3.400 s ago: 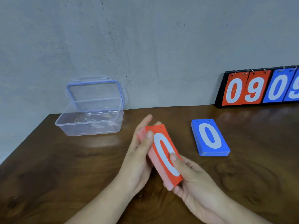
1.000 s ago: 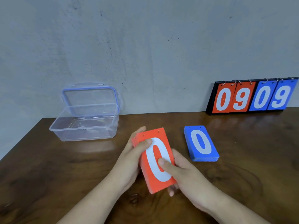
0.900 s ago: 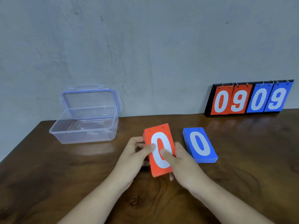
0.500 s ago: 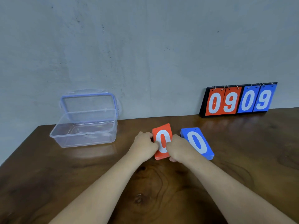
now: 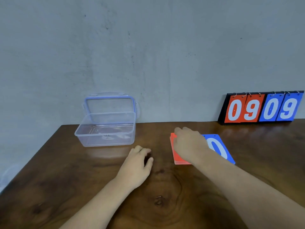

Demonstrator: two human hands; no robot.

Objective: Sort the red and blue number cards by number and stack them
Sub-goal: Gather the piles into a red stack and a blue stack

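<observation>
While the left hand (image 5: 137, 164) rests on the bare wood of the table (image 5: 82, 187) with its fingers loosely curled and nothing in them, the right hand (image 5: 189, 144) lies palm-down over the red card stack (image 5: 179, 157). Its fingers bend over the far edge of that stack. The thumb is hidden, so I cannot tell whether the hand grips the cards or only presses on them. The red card stack lies flat on the table beneath this hand, and only its left strip and near corner show; the number on top is covered. Just right of the right hand lies the blue card stack (image 5: 217, 149), also flat, with a white 0 on its top card partly hidden by the forearm. The hand covers the line between the two stacks, so whether they touch cannot be told. Beyond the left hand and to its left stands a clear plastic box (image 5: 105, 134), its blue-rimmed lid (image 5: 109, 104) open and upright against the wall (image 5: 148, 55). Well beyond the right hand, to its right, a flip scoreboard (image 5: 262, 108) leans at the wall, reading 0 9 in red and 0 9 in blue.
</observation>
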